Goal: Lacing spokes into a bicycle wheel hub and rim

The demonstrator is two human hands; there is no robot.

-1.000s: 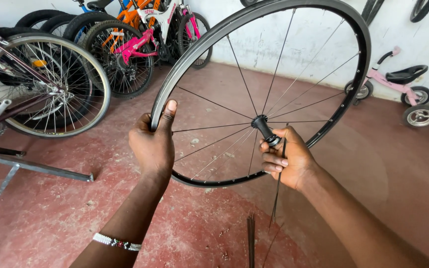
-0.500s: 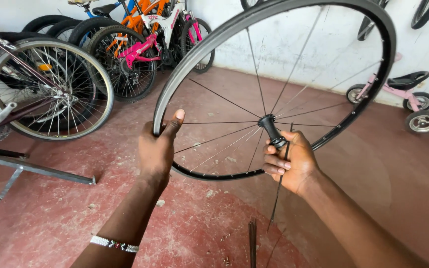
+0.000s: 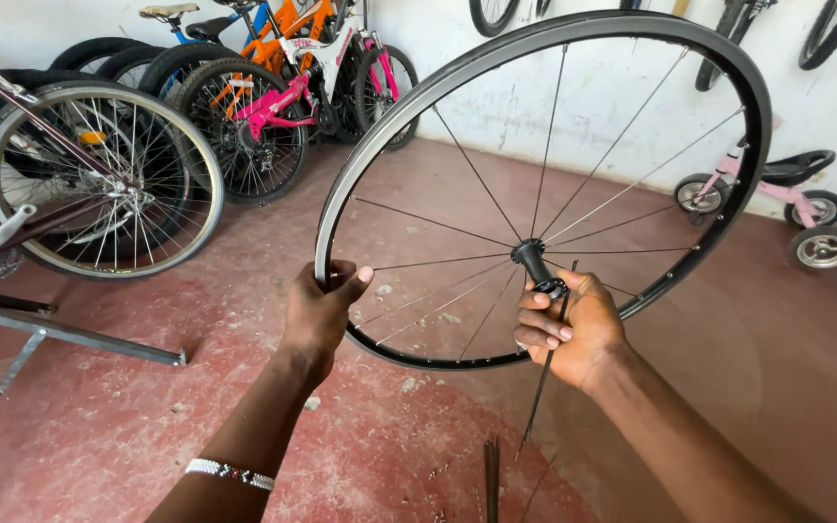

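Observation:
I hold a bare bicycle wheel (image 3: 418,107) upright in front of me, a black rim with thin spokes and no tyre. My left hand (image 3: 320,312) grips the rim at its lower left. My right hand (image 3: 573,329) closes around the black hub (image 3: 533,261) at the centre and also pinches a loose spoke (image 3: 540,387) that hangs down from it. A beaded band sits on my left wrist (image 3: 230,474).
A bicycle in a metal stand (image 3: 60,329) shows its spoked wheel (image 3: 99,184) at the left. Several bikes (image 3: 273,87) lean at the back wall. A small pink balance bike (image 3: 787,194) stands at the right. Loose spokes (image 3: 491,479) lie on the red floor.
The wheel has shifted up and to the right in view. My left hand has slid along the rim while the right hand keeps the hub.

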